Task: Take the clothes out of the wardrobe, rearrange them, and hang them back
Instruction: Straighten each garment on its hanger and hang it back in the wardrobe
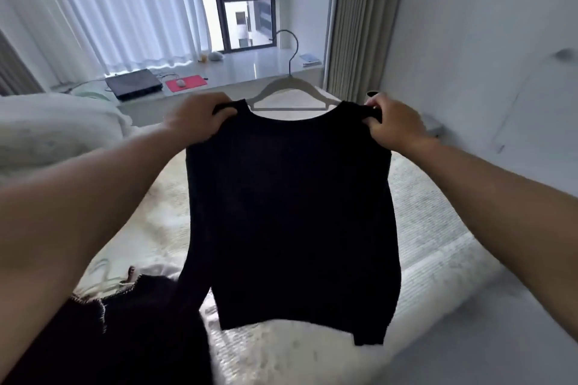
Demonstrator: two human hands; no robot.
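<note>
Home bedroom: bed, curtained window, pillow.

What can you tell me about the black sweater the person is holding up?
The sweater is black, looks knitted, and has a wide round neck and long sleeves hanging at its sides. It hangs on a pale hanger whose hook sticks up above the neck. The left hand and right hand each pinch one shoulder with curled fingers, holding it up flat and upright over the bed. Its hem hangs just above the cover. Another dark garment lies beside it at lower left.

dark garment on cream bed
</note>
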